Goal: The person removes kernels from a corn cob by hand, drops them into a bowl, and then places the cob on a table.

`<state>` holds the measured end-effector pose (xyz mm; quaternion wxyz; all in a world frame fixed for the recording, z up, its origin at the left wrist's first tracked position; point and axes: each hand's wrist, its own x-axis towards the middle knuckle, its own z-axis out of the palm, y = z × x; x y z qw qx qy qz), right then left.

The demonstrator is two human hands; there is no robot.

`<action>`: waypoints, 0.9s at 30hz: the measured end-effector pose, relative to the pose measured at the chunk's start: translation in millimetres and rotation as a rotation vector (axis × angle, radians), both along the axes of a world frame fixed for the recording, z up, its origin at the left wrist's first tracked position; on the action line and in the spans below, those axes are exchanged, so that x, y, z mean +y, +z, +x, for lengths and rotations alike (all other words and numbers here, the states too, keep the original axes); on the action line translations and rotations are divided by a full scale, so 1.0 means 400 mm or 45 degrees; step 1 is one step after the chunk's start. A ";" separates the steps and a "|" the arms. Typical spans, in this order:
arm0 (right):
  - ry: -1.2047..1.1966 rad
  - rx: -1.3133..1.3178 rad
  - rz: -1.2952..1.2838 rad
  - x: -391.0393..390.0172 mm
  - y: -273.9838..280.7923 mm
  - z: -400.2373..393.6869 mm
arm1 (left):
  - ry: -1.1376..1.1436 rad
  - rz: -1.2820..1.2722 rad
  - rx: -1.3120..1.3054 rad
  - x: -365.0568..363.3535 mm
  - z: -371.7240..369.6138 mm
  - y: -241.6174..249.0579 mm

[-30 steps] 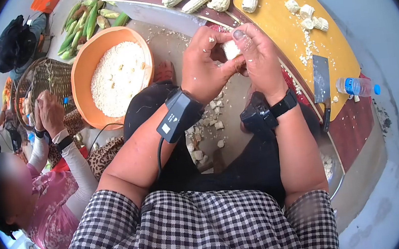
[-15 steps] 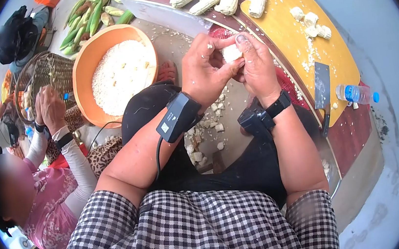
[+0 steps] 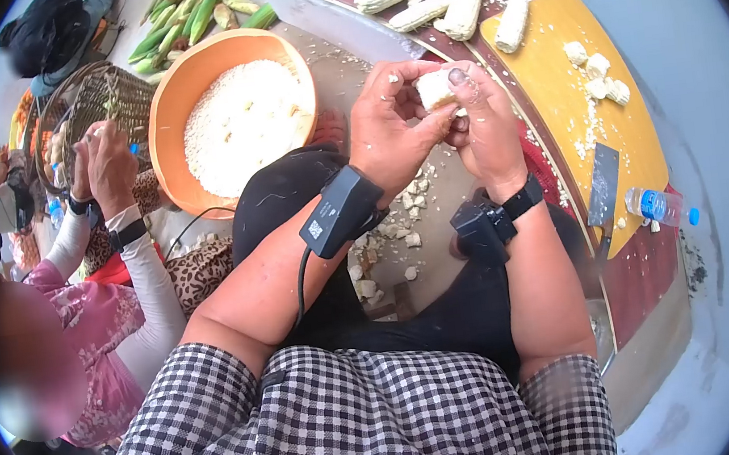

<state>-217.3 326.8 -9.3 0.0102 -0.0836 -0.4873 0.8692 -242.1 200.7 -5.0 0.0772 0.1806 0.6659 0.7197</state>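
Observation:
Between my two hands is a short piece of white corn cob [image 3: 436, 90]. My left hand [image 3: 391, 126] is closed round its left side, thumb along the bottom. My right hand [image 3: 486, 124] grips the other side, its thumb pressed on the kernels. A few loose kernels cling to my fingers. To the left stands an orange basin [image 3: 169, 151] holding a heap of white corn kernels [image 3: 236, 130]. On the right, a yellow cutting board [image 3: 640, 124] carries several cut cob pieces [image 3: 597, 71] and a cleaver [image 3: 603, 187].
Several whole peeled cobs [image 3: 461, 8] lie along the dark red table [image 3: 645, 285]. A plastic water bottle [image 3: 661, 206] lies by the board. Spent cob pieces [image 3: 411, 240] litter the floor below. Unhusked corn [image 3: 201, 12] and a wicker basket [image 3: 103, 104] are beyond. A co-worker in pink [image 3: 101, 320] sits left.
The view has shifted, so the basin, table and board appear farther right. My fingers have turned the cob piece slightly, and more of it shows. The co-worker's hands have also moved a little.

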 end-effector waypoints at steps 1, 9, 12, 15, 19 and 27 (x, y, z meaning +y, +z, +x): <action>0.015 0.006 -0.006 -0.004 -0.001 -0.003 | 0.005 0.014 -0.010 -0.004 -0.002 -0.004; 0.035 -0.101 -0.204 -0.039 -0.014 -0.030 | 0.037 0.082 -0.055 -0.051 -0.028 -0.029; 0.026 -0.207 -0.359 -0.037 -0.034 -0.041 | 0.078 0.154 -0.133 -0.061 -0.024 -0.014; -0.130 -0.387 -0.295 -0.089 0.004 -0.062 | 0.118 0.166 0.137 -0.065 -0.026 -0.024; 0.175 -0.121 -0.157 -0.045 -0.067 -0.057 | 0.142 0.232 0.209 -0.074 -0.001 0.000; -0.255 0.104 0.204 -0.256 -0.070 -0.103 | 0.314 0.224 0.382 -0.184 -0.007 0.053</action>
